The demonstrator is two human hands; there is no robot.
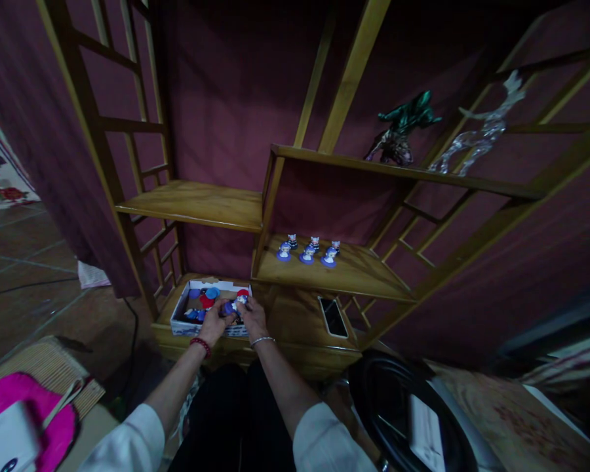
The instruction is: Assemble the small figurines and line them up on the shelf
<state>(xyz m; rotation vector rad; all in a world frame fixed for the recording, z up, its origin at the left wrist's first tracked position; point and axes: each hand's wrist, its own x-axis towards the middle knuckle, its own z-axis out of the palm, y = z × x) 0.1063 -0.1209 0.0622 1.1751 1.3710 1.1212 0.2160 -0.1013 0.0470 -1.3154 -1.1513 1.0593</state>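
Both hands meet over the front right part of a shallow white box (181, 308) on the lowest shelf. Between them is a small figurine (232, 307) with a purple base and a white and blue body. My left hand (217, 321) has its fingers closed at the purple base, and my right hand (252, 317) pinches the figurine from the other side. Red, blue and purple figurine pieces (206, 300) lie inside the box. On the shelf above, purple-based figurines (307, 254) stand in a front row, with small dark and white figurines (314, 242) behind them.
A phone (333, 317) lies on the lowest shelf to the right of the box. Higher up stand a green dark statue (404, 128) and a clear deer ornament (482, 131). A round black seat (408, 406) with a white object on it is at lower right.
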